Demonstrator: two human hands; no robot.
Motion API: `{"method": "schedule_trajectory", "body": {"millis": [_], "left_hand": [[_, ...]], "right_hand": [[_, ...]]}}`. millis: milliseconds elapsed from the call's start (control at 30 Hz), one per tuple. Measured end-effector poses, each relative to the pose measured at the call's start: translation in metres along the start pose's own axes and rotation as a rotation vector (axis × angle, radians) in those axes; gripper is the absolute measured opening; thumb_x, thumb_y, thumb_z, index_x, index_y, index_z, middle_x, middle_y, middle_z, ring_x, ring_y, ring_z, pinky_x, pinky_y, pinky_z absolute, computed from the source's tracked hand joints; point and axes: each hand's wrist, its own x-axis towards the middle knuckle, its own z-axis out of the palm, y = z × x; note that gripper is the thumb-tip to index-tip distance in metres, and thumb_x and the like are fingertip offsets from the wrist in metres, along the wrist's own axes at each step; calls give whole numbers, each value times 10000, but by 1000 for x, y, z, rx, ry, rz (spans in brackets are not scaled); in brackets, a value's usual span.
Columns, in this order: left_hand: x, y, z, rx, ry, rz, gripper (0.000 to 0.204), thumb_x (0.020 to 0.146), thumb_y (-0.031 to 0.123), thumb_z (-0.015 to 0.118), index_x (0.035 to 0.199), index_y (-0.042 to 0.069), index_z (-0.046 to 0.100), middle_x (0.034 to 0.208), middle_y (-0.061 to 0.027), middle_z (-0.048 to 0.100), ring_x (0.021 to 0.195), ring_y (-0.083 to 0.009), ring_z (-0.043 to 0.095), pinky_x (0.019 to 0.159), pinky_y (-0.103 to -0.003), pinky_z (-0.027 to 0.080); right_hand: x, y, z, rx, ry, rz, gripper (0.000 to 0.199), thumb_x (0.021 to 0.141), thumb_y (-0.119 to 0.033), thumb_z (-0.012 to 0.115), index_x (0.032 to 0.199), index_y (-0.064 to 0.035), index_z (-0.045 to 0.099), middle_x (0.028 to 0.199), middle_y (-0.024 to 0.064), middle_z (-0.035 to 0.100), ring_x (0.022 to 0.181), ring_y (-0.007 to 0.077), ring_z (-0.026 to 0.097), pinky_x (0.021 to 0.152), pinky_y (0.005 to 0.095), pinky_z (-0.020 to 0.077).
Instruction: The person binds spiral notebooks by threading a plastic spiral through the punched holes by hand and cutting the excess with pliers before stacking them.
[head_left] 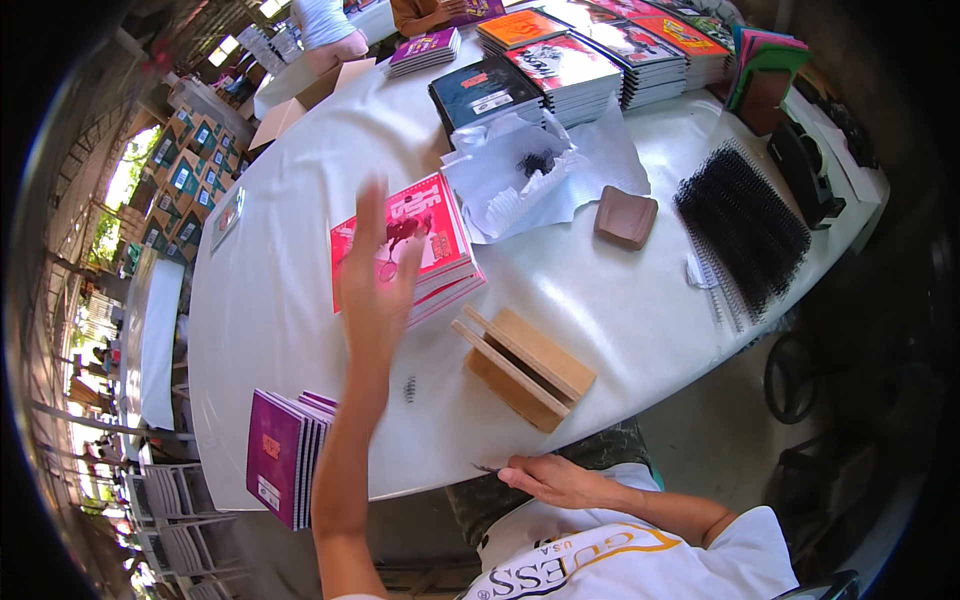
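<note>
My left hand (375, 285) is raised and blurred, fingers spread, empty, hovering over the near edge of a stack of pink notebooks (440, 245) on the white table (270, 300). My right hand (555, 480) lies at the table's near edge with fingers stretched together. A thin dark bit (486, 467) shows at its fingertips; whether it is gripped is unclear. A slotted wooden block (525, 365) stands just beyond that hand. A short black coil (409, 389) lies between the block and my left forearm. A stack of purple notebooks (285, 455) sits at the near left edge.
Crumpled white paper (560, 170) holds black coils. A brown pad (626, 215) lies beside it. A pile of black spiral bindings (745, 225) and a black tape dispenser (805, 170) occupy the right. Several notebook stacks (570, 70) line the far side, near a cardboard box (300, 100).
</note>
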Motion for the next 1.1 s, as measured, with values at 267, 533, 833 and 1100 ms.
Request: {"method": "schedule_trajectory", "body": {"millis": [267, 533, 833, 1100], "left_hand": [[-206, -88, -40, 374, -148, -266, 505, 796, -89, 641, 1271, 82, 634, 1332, -146, 593, 1254, -295, 560, 1019, -385, 469], [-119, -23, -41, 402, -255, 365, 465, 836, -111, 566, 1257, 73, 637, 1268, -120, 634, 1210, -291, 589, 881, -350, 559], [3, 22, -13, 233, 117, 280, 620, 847, 35, 679, 1424, 167, 496, 1563, -135, 315, 1394, -326, 389, 971, -368, 488], [-198, -59, -37, 514, -254, 114, 572, 830, -79, 583, 1348, 163, 581, 1416, -123, 514, 1352, -329, 442, 1071, -427, 437]], "right_hand": [[4, -5, 5, -244, -71, -475, 369, 989, -366, 533, 957, 2, 535, 865, 194, 538, 859, 365, 552, 767, 461, 436], [-2, 29, 13, 272, -609, -336, 356, 990, -365, 565, 937, -14, 592, 817, 33, 530, 747, 149, 490, 664, 330, 409], [-27, 13, 24, 633, -788, 314, 569, 995, -421, 535, 1400, -48, 394, 1188, 71, 580, 1139, 128, 506, 1008, 269, 377], [-9, 27, 38, 741, -887, 152, 495, 1001, -433, 473, 1332, -68, 425, 1138, 76, 590, 1114, 165, 550, 1005, 331, 422]]}}
